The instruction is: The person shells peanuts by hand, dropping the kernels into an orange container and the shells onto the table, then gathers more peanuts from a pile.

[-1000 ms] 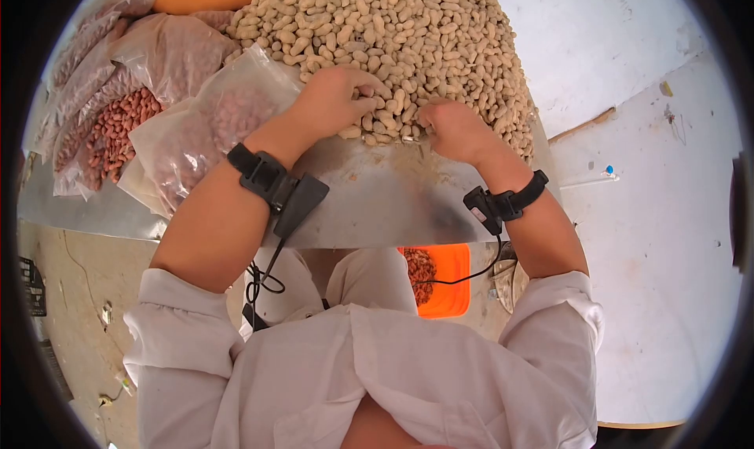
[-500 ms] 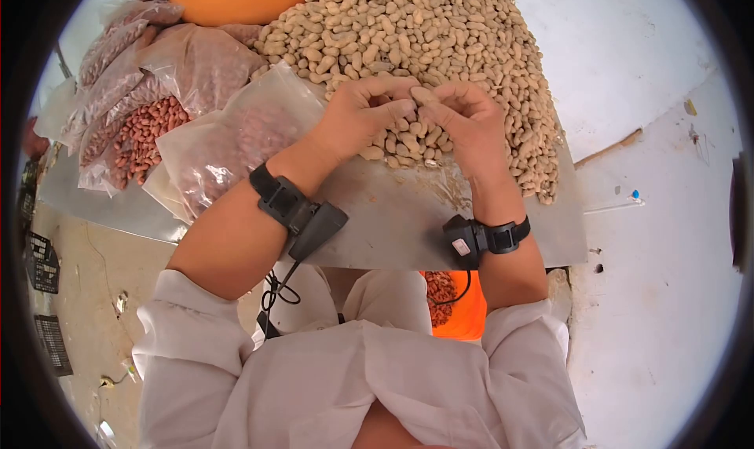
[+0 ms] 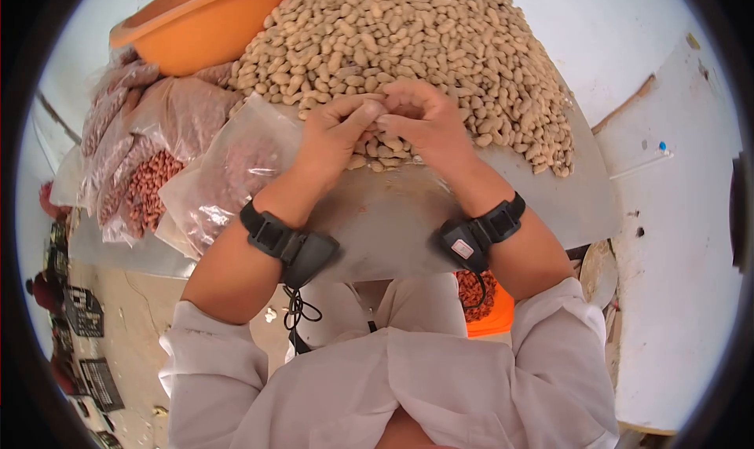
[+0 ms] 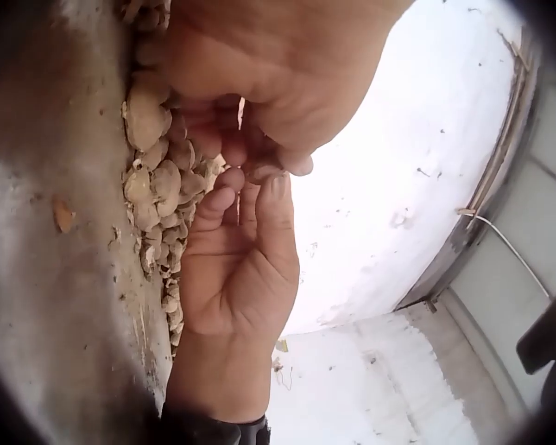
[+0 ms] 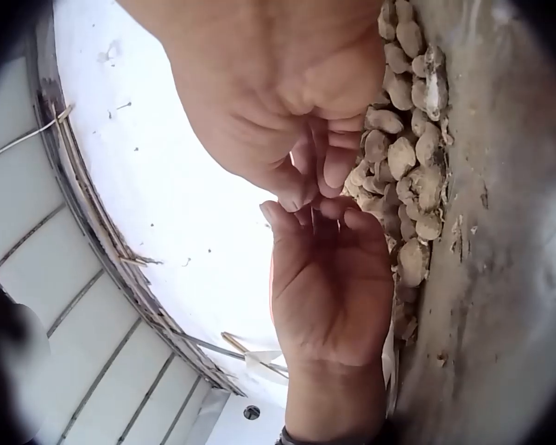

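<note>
Fingertips of both hands meet at the near edge of a large pile of unshelled peanuts (image 3: 416,41) in the head view. The left hand (image 3: 331,135) and the right hand (image 3: 437,131) have curled fingers with thumbs close together. In the left wrist view, a small brownish peanut (image 4: 263,173) is pinched between the left hand (image 4: 278,74) and the right hand (image 4: 236,283); fingers hide most of it. The right wrist view shows the right hand (image 5: 278,83) above the left palm (image 5: 332,297), with the held peanut hidden.
Clear bags of reddish kernels (image 3: 243,155) lie left on the metal tabletop (image 3: 385,229), an open one (image 3: 153,182) among them. An orange basin (image 3: 208,25) stands behind. Below the table edge is an orange container (image 3: 499,312) with reddish contents. Black crates (image 3: 82,312) are on the floor.
The hands went from apart at the pile to together around a peanut. Since half a second ago the right hand has turned inward, and the peanut is now covered. The head view has shifted.
</note>
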A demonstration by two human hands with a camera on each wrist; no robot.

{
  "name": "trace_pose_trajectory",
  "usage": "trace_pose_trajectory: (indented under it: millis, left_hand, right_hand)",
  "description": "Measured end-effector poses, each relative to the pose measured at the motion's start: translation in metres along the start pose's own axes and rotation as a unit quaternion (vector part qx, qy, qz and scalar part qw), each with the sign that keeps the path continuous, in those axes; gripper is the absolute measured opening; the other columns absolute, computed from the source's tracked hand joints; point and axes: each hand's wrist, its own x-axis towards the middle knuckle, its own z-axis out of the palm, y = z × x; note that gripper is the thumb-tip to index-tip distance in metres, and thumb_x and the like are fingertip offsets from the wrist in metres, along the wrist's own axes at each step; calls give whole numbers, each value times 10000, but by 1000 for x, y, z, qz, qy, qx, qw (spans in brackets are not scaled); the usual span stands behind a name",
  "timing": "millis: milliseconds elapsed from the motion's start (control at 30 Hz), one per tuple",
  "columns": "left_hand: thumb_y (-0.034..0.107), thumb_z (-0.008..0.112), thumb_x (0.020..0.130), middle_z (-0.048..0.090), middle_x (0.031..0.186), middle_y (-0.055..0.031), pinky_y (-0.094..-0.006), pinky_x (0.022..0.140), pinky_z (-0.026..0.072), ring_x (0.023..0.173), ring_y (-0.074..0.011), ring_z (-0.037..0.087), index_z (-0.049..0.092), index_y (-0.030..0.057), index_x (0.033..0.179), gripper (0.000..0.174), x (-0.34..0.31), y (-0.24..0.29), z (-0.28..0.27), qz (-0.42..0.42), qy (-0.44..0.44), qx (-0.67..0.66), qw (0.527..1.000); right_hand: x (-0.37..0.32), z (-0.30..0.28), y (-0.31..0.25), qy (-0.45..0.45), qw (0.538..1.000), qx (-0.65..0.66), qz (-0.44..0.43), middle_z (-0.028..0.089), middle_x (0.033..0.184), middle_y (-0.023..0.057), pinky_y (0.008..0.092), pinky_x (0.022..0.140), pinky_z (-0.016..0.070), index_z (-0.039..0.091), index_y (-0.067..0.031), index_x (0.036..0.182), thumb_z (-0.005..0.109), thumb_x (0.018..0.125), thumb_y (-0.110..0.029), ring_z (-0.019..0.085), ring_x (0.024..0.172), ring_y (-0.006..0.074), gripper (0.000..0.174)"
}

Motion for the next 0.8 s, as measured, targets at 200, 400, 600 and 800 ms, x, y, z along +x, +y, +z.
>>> trace_pose_trajectory:
  millis: [200,400,600,800]
  left_hand:
    - [164,512,920,577,736,-7,-192,525,410,604,-53,491,604,0,943,190,-3,7,2,-38,-18,99,994]
    - [102,507,890,580,724,-3,-181,511,392,611,-52,492,597,0,902,136,-4,-1,5,32,-50,131,990]
    - [107,497,895,590,714,-12,-179,499,382,599,-52,490,591,4,865,143,-5,4,8,34,-50,141,988]
    - [154,538,911,633,789,-66,-192,536,434,673,-98,579,600,-10,901,176,-1,8,3,-77,-40,-2,996]
  right_hand:
    - [-6,0,-16,-96,992,15,86,595,810,18,203,561,431,599,-5,965,686,788,-188,534,634,64,270]
    - [-5,-2,-14,-130,987,15,95,569,685,-5,186,526,420,620,-17,823,680,792,-168,534,599,51,166]
    - [-8,5,-19,-73,989,70,106,546,648,17,211,501,399,637,48,873,687,760,-69,482,552,66,170]
    - [-5,-5,-19,-132,988,28,77,559,699,13,219,493,407,618,24,1035,663,753,-22,497,560,75,289]
